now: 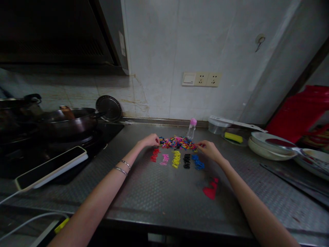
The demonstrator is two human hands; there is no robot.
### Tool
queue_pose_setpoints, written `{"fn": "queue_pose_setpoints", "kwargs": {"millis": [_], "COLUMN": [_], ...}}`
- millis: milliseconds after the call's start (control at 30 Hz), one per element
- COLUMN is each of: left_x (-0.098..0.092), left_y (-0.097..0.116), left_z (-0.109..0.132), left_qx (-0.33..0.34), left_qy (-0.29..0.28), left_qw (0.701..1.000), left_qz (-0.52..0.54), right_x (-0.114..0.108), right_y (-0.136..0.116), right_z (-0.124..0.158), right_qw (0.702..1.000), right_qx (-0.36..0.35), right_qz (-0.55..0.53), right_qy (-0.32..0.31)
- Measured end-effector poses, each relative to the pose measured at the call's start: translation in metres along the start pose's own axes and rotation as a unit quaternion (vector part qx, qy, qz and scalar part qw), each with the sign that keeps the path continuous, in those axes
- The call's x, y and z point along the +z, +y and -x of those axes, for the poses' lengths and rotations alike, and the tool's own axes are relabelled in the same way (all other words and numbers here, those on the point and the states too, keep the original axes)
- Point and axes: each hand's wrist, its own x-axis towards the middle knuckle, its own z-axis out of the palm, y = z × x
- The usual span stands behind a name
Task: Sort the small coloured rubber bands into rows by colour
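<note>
A long pile of small multicoloured elastic bands (177, 142) lies on the metal counter between my hands. My left hand (152, 140) is at the pile's left end, its fingers curled together; what they hold, if anything, is hidden. At the right end, my right hand (208, 149) has thumb and forefinger pinched, and anything between them is too small to tell. Nearer me, bands lie grouped by colour: red bands (154, 155), pink bands (165, 159), yellow bands (176, 159), black bands (186, 161) and blue bands (197, 162).
Behind the pile stands a clear bottle with a pink top (193, 122). A red flat piece (210, 192) lies near my right forearm. To the left are a pan (74, 125) and a phone-like device (51, 168); to the right, a yellow sponge (233, 138) and stacked bowls (267, 152).
</note>
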Motion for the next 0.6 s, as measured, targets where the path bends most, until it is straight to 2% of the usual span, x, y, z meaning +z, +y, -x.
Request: {"fn": "queue_pose_setpoints", "kwargs": {"millis": [367,467,600], "left_x": [-0.011,-0.015,-0.018], "left_y": [-0.005,0.009,0.043], "left_z": [-0.002,-0.001,0.001], "left_qx": [-0.012,0.000,0.042], "left_qy": [0.061,0.078,0.084], "left_qw": [0.995,0.994,0.995], "left_qz": [0.074,0.082,0.044], "right_x": [-0.005,-0.004,-0.005], "right_y": [0.015,0.015,0.014], "right_z": [0.008,0.008,0.008], "right_qw": [0.999,0.999,0.999], "right_qx": [0.048,0.042,0.037], "right_qz": [0.024,0.023,0.020], "right_qy": [-0.001,-0.009,-0.021]}}
